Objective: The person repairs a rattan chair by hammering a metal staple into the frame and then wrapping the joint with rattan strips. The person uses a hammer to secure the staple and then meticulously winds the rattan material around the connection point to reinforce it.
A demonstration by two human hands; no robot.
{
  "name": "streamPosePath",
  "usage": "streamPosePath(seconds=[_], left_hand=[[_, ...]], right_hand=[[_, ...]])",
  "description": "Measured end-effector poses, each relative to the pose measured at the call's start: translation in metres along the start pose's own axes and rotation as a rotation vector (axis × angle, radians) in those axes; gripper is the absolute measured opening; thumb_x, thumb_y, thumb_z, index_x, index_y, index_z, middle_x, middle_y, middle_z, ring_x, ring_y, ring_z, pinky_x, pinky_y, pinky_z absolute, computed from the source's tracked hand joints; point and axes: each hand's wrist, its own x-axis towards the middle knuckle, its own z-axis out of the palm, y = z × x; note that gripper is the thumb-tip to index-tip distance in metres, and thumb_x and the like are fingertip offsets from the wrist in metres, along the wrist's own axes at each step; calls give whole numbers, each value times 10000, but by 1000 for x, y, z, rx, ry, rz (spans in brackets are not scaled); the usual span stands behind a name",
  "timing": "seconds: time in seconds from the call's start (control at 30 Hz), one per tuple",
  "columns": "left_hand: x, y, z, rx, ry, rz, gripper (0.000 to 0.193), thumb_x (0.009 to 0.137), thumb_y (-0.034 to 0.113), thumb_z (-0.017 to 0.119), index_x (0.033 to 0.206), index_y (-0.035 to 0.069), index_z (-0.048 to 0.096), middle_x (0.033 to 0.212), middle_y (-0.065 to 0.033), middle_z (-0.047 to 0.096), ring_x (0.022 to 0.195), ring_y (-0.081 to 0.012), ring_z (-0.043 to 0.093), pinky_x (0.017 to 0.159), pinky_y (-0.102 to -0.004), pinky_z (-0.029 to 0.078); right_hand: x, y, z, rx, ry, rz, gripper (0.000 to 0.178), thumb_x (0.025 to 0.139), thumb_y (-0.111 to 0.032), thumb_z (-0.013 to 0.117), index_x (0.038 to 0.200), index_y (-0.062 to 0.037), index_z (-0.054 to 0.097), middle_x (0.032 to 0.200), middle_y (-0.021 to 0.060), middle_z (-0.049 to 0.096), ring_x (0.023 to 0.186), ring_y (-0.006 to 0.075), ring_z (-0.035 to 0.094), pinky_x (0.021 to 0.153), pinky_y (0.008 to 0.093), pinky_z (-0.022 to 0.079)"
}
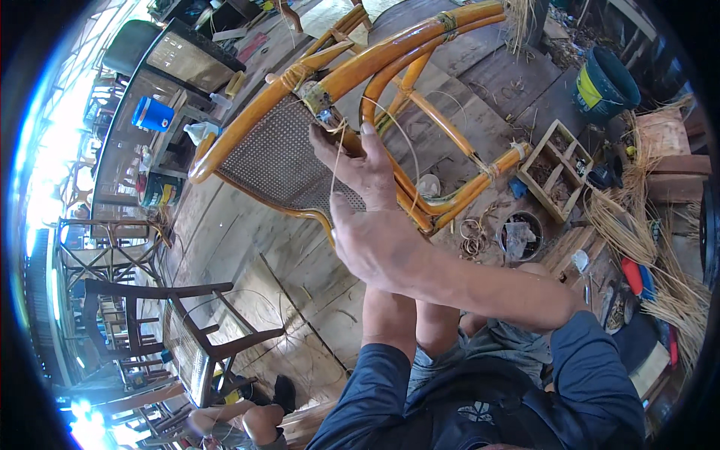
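Note:
A glossy orange-brown rattan chair (409, 46) with a woven cane panel (274, 146) lies tipped in front of me. Strips bind its pole joints, and one joint (313, 97) near my fingers shows a pale, partly wrapped surface. My left hand (366, 174) grips the frame just below that joint, thumb up against the pole. Nearer to me, my right hand (379, 244) crosses over my left forearm. Its fingers are closed on a thin rattan strip (337, 161), which runs up taut to the joint. The right fingertips are partly hidden.
A wooden divided box (553, 171), a dark green bucket (606, 86) and a tin (519, 236) stand at the right. Loose rattan strands (630, 232) spread beyond them. A dark wooden chair (202, 330) stands at the lower left, with another person's knee (262, 424) beside it.

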Motion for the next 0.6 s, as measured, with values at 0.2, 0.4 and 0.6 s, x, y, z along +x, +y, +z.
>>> streamPosePath(seconds=[0.2,0.4,0.6], left_hand=[[-2,14,1,109,6,-114,464,907,128,558,1311,-43,408,1092,-136,578,971,-201,556,860,-316,445],[-3,22,3,180,-32,-219,435,933,172,546,1285,-65,449,1112,-166,583,1008,-220,556,890,-326,436],[12,-10,-20,2,18,-196,320,963,247,507,1039,-40,626,839,-86,618,807,-125,570,731,-279,466]], right_hand=[[6,6,18,-4,73,-36,405,846,-189,565,1152,69,507,606,102,608,536,242,634,631,358,516],[8,19,4,101,-50,-8,415,846,-181,590,1200,16,504,753,168,623,622,309,638,593,408,508],[-61,67,-88,116,-200,283,252,843,-198,624,1057,-66,613,783,191,632,748,358,628,646,425,494]])
